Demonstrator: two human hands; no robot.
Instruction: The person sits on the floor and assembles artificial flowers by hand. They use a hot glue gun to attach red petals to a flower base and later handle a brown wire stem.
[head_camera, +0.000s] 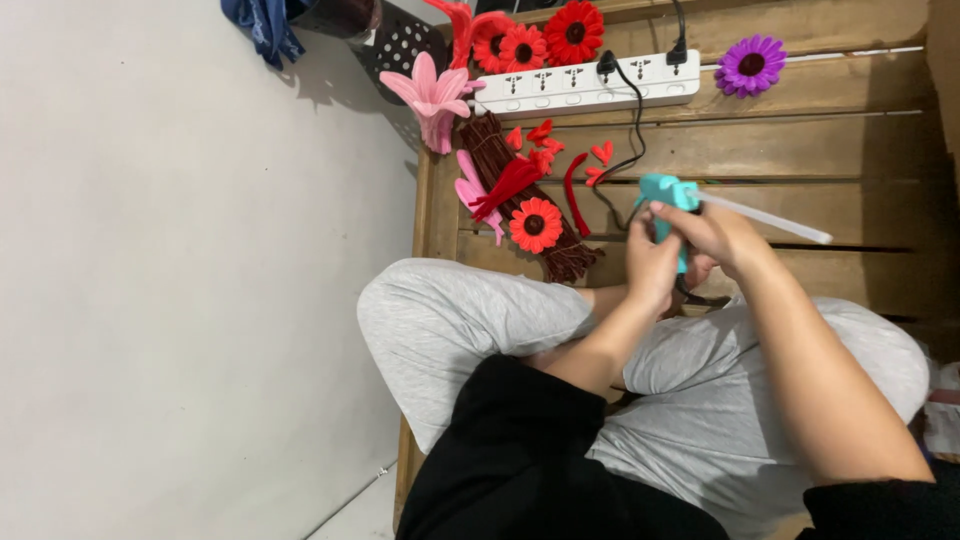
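both hands on the glue gun

the right hand (722, 236) has its fingers closed around a teal glue gun (668, 196) – a clear glue stick (765, 218) juts from its back. the left hand (650, 268) presses against it, fingers curled (what they pinch is hidden). both hover over the wooden desk (820, 150), near a red flower (536, 224) and white power strip (585, 86).

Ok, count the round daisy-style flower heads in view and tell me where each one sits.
5. Three red flowers cluster above the white power strip, a purple flower lies right of it, a red one rests on the brown stem bundle. Others may be hidden.
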